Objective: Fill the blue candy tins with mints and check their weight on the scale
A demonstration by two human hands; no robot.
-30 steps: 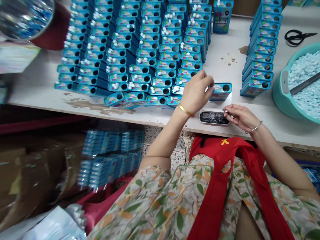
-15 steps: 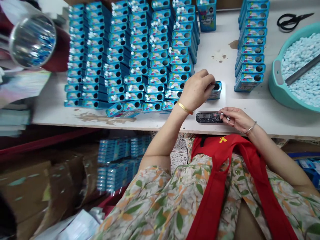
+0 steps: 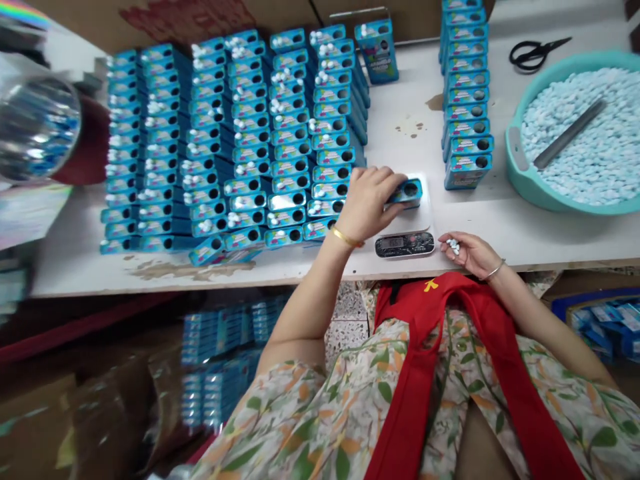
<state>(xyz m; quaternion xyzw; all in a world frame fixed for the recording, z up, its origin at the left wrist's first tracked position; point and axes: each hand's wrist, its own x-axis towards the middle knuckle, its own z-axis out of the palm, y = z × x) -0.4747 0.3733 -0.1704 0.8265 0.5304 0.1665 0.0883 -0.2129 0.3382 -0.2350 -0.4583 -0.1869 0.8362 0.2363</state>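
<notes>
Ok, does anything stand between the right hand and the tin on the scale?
Nothing visible stands between the right hand, with its candies, and the tin; the left hand holds the tin's left end.

**Blue All Around, Red Up Close**

The boxes (image 3: 289,167) are shining bright blue, printed in white. The sweets (image 3: 590,167) are looking pale blue, their basin (image 3: 531,192) turquoise, the scissors (image 3: 531,57) black. The scale (image 3: 423,210) is gleaming white, its panel (image 3: 420,245) carrying pale tracery on black. I'm seeing a white desk (image 3: 415,73) blotched with brown. The apron (image 3: 405,407) is blazing red with a yellow mark (image 3: 431,285); the dress (image 3: 325,427) is sporting green leaves and orange sprigs on cream. One bracelet (image 3: 347,239) is glinting gold, another (image 3: 496,269) silver.
</notes>
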